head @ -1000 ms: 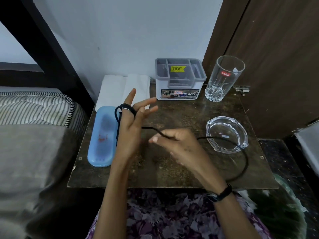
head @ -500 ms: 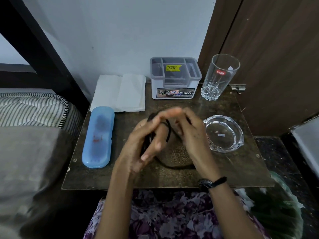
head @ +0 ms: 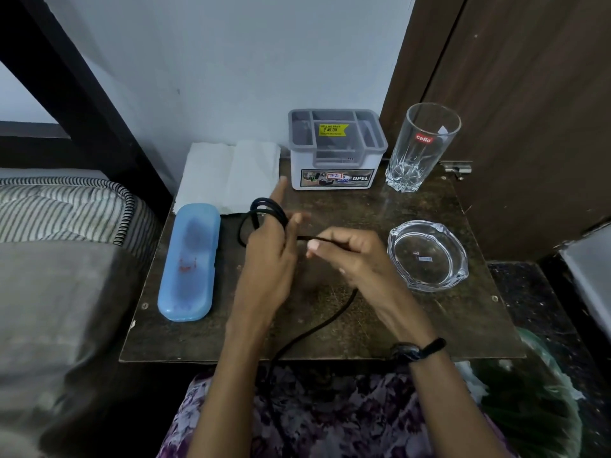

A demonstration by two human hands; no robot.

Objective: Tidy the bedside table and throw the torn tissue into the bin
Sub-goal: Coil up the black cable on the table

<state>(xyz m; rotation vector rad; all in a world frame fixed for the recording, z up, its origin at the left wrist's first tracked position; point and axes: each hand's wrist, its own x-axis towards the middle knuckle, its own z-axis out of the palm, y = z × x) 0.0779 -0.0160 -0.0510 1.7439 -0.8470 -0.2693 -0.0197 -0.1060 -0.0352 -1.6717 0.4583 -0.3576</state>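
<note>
left hand (head: 269,256) fingers are sitting straight, black cord (head: 264,209) looped round | right hand (head: 350,252) fingers are pinching cord at 3 o'clock | cord's tail is dropping hidden past surface (head: 330,325) edge

Bare forearms; black wristband (head: 417,350), possibly watch, right wrist; purple floral garment (head: 330,414).
</note>
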